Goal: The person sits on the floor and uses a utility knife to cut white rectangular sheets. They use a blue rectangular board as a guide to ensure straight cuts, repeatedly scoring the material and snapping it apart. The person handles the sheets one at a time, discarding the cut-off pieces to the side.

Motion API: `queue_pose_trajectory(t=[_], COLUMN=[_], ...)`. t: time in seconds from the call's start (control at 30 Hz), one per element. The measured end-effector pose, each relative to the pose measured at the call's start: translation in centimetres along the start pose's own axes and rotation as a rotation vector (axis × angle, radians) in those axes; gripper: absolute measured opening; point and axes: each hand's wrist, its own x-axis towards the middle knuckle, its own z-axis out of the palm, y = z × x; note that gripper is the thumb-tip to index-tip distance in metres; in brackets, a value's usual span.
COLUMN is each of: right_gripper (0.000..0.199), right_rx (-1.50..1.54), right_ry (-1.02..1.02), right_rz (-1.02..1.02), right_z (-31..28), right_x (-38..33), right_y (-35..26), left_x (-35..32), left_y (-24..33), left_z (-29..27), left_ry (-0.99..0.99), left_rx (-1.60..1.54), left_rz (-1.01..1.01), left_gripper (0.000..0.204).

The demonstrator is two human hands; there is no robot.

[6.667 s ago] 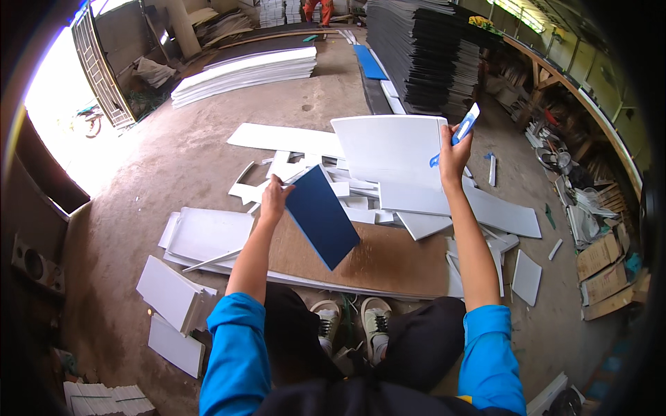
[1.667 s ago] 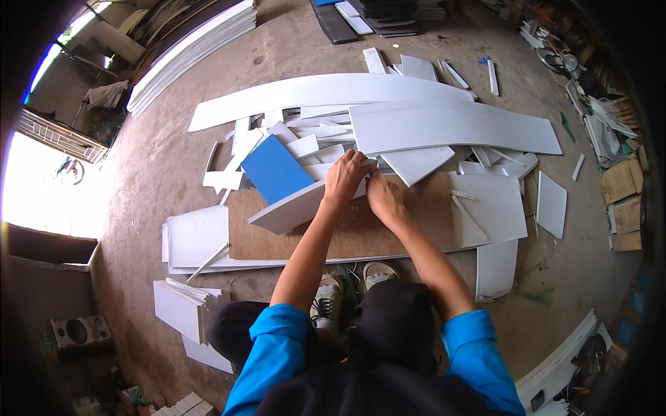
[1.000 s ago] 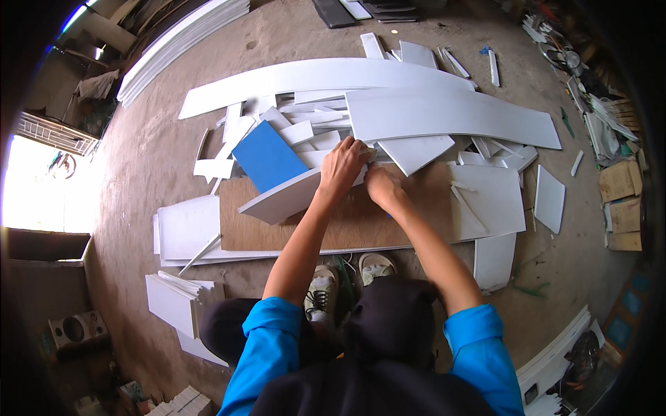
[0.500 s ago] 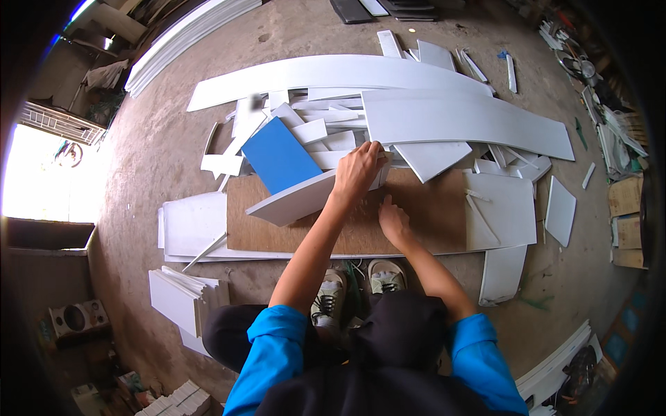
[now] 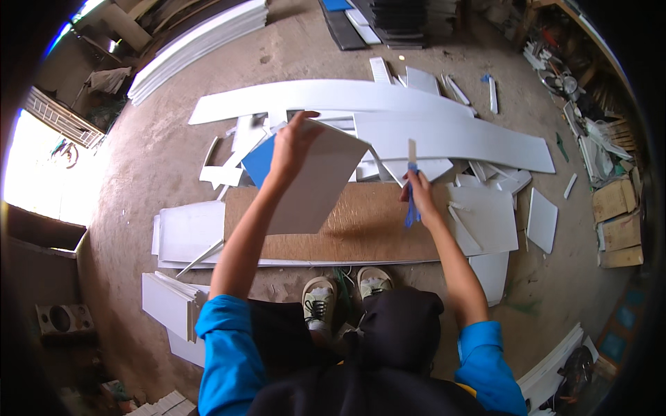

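Observation:
My left hand grips the upper edge of a flat white panel, which is tilted up over a brown board. Closed round a knife with a blue-wrapped handle, my right hand is held to the right of the panel. The knife's pale, straight blade points away from me. Behind the white panel, a blue panel is mostly hidden. The brown board lies across white sheets on the floor in front of my shoes.
Long white strips and white offcuts are heaped beyond the brown board. A stack of white panels is at the near left. Long white sheets are piled at the far left. Cardboard boxes stand along the right.
My left hand has moved left and raised the white panel, turning its broad face toward me. My right hand has lifted off the brown board, and the knife in it now shows. The view has shifted slightly.

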Motion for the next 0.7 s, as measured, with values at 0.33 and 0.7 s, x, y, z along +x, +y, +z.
queue_pose_trajectory(t=[0.33, 0.7], right_gripper=[0.055, 0.036], right_rx=[0.151, 0.013], right_ry=[-0.328, 0.220], right_rz=[-0.058, -0.202], right_z=[11.0, 14.8], right_x=[-0.9, 1.3], right_y=[-16.6, -13.0], left_x=[-5.0, -8.9], left_y=[5.4, 6.1], left_z=[-9.0, -8.1], left_ry=[0.348, 0.331], left_rx=[-0.210, -0.162], left_rz=[-0.085, -0.047], left_gripper=[0.023, 0.022])
